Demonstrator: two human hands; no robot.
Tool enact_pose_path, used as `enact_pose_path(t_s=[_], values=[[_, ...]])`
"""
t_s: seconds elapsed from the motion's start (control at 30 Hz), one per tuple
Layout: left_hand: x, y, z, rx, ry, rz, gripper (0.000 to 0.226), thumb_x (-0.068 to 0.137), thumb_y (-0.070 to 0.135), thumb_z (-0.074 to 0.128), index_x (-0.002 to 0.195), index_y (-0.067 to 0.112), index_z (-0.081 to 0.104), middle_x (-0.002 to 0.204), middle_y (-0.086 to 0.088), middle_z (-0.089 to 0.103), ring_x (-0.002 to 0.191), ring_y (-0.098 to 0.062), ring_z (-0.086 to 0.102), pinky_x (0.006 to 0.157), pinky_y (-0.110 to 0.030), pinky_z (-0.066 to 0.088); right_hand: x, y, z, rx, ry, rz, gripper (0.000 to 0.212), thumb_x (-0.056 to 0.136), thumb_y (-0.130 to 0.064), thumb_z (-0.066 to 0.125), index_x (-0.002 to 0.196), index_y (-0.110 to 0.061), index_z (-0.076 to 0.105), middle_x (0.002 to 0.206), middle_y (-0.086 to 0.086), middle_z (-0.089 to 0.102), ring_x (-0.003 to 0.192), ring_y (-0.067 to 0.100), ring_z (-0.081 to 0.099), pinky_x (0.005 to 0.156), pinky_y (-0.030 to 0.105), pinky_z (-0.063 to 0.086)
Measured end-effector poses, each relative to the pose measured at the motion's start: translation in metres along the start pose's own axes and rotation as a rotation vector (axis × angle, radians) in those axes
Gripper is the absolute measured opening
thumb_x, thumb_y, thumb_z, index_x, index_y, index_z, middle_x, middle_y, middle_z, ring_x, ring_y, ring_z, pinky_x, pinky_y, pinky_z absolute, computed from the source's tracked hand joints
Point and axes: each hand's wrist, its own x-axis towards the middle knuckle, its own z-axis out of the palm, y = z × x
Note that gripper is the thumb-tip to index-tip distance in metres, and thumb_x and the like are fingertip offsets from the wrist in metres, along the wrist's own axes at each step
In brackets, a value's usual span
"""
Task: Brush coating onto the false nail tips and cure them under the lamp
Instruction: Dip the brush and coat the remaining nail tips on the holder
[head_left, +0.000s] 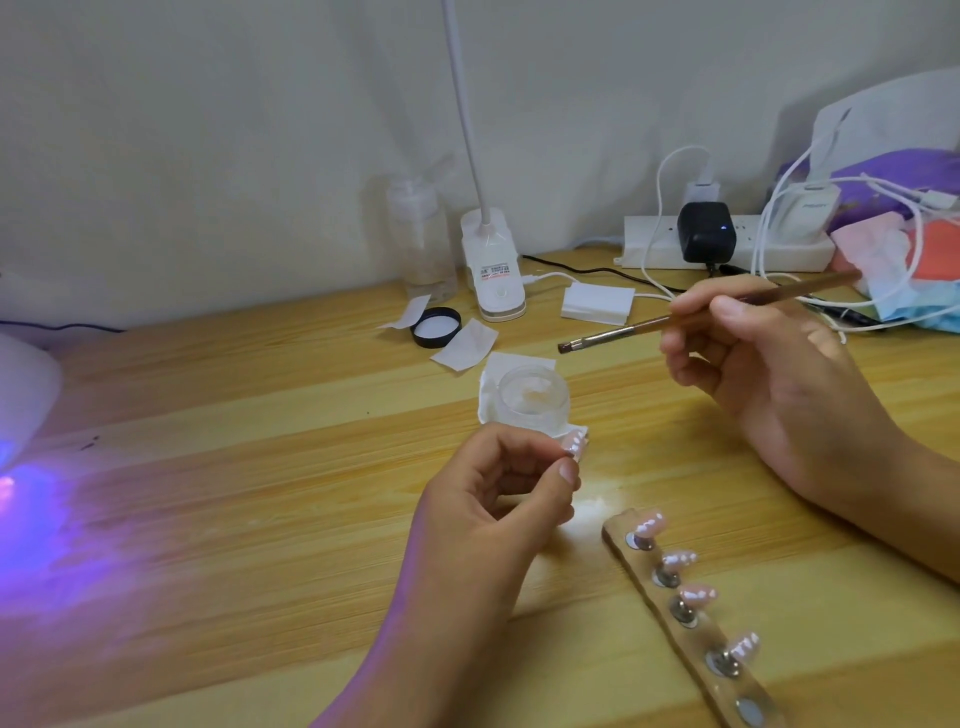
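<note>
A wooden bench (260, 467) is filling most of the view, and purple light is spilling across its left side. The curing lamp (23, 395) giving that light is sitting at the left edge, cut off by the frame, so only a pale curved part of its shell is showing. At the back right a power strip (649, 249) is lying against the wall, partly hidden under plugs and white cables.

The right hand (779, 384) is hovering over the right of the bench, its fingers (691, 358) curling round the brush (649, 327). The far end of the handle is blurring into the clutter behind. The bristle end is pointing left, above and apart from the open jar (532, 400).

The left hand (493, 504) is raised just in front of the jar, thumb and forefinger pinching one false nail tip (574, 446). Only its pinkish end is peeking past the fingertips, and whatever it is mounted on is hidden.

Near the right edge a holder strip (618, 540) is running toward the bottom of the frame, its near end cut off. Four nail tips (678, 558) are standing on it, and a bare metal disc (748, 712) is showing nearest the camera.
</note>
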Motion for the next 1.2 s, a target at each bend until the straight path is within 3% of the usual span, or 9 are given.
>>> enact_pose_path(t_s=[0.23, 0.37, 0.5, 0.7, 0.8, 0.87, 0.97, 1.2], values=[[0.001, 0.0, 0.002, -0.012, -0.004, 0.009, 0.006, 0.077, 0.029, 0.07, 0.082, 0.031, 0.071, 0.083, 0.007, 0.072, 0.072, -0.005, 0.062, 0.07, -0.018, 0.05, -0.002, -0.006, 0.007, 0.099, 0.014, 0.152, 0.017, 0.085, -0.023, 0.059, 0.078, -0.023, 0.074, 0.069, -0.001, 0.063, 0.063, 0.008, 0.06, 0.063, 0.019, 0.053], [0.001, 0.001, 0.002, -0.02, -0.007, 0.006, 0.008, 0.076, 0.029, 0.07, 0.083, 0.033, 0.072, 0.081, 0.008, 0.071, 0.071, -0.005, 0.062, 0.067, -0.015, 0.049, -0.005, -0.009, 0.013, 0.112, -0.005, 0.18, 0.011, 0.075, -0.029, 0.067, 0.078, -0.018, 0.07, 0.071, 0.002, 0.065, 0.06, 0.009, 0.062, 0.059, 0.02, 0.053], [0.001, 0.001, 0.002, -0.005, -0.009, 0.008, 0.008, 0.076, 0.029, 0.07, 0.082, 0.034, 0.072, 0.08, 0.009, 0.07, 0.071, -0.005, 0.061, 0.068, -0.016, 0.049, -0.007, -0.01, 0.015, 0.087, -0.016, 0.197, 0.009, 0.079, -0.027, 0.074, 0.075, -0.019, 0.072, 0.069, 0.003, 0.066, 0.06, 0.011, 0.064, 0.059, 0.02, 0.054], [0.001, 0.003, 0.002, -0.026, -0.023, 0.003, 0.007, 0.076, 0.027, 0.069, 0.081, 0.032, 0.072, 0.082, 0.008, 0.071, 0.069, -0.005, 0.062, 0.068, -0.015, 0.049, -0.006, -0.006, 0.014, 0.029, 0.007, 0.169, 0.019, 0.071, -0.029, 0.07, 0.083, -0.015, 0.068, 0.073, 0.003, 0.067, 0.065, 0.013, 0.067, 0.063, 0.021, 0.055], [0.0, 0.003, 0.002, -0.013, -0.019, -0.001, 0.007, 0.076, 0.028, 0.069, 0.082, 0.032, 0.072, 0.082, 0.009, 0.071, 0.071, -0.004, 0.061, 0.069, -0.016, 0.049, -0.005, -0.003, 0.01, -0.025, 0.061, 0.132, 0.017, 0.08, -0.026, 0.069, 0.09, -0.013, 0.064, 0.074, 0.001, 0.068, 0.067, 0.013, 0.066, 0.065, 0.022, 0.055], [0.001, 0.003, 0.002, 0.005, -0.011, -0.004, 0.008, 0.076, 0.03, 0.068, 0.083, 0.033, 0.072, 0.082, 0.011, 0.071, 0.071, -0.003, 0.06, 0.068, -0.017, 0.048, -0.004, -0.003, 0.008, -0.018, 0.069, 0.124, 0.006, 0.086, -0.023, 0.065, 0.087, -0.018, 0.068, 0.075, 0.001, 0.068, 0.069, 0.013, 0.066, 0.066, 0.022, 0.055], [0.001, 0.003, 0.003, 0.004, -0.006, -0.006, 0.007, 0.075, 0.03, 0.067, 0.082, 0.031, 0.071, 0.082, 0.01, 0.071, 0.066, -0.001, 0.055, 0.061, -0.014, 0.043, -0.003, -0.006, 0.009, 0.042, 0.044, 0.148, 0.014, 0.083, -0.023, 0.061, 0.077, -0.026, 0.073, 0.072, 0.001, 0.067, 0.066, 0.012, 0.065, 0.062, 0.021, 0.054], [-0.001, 0.005, 0.002, 0.028, -0.004, 0.0, 0.005, 0.074, 0.029, 0.068, 0.077, 0.031, 0.071, 0.075, 0.007, 0.067, 0.058, 0.0, 0.052, 0.056, -0.01, 0.041, -0.007, -0.009, 0.014, 0.034, -0.036, 0.199, 0.009, 0.081, -0.017, 0.058, 0.08, -0.013, 0.066, 0.069, 0.004, 0.065, 0.061, 0.013, 0.064, 0.06, 0.021, 0.055]])
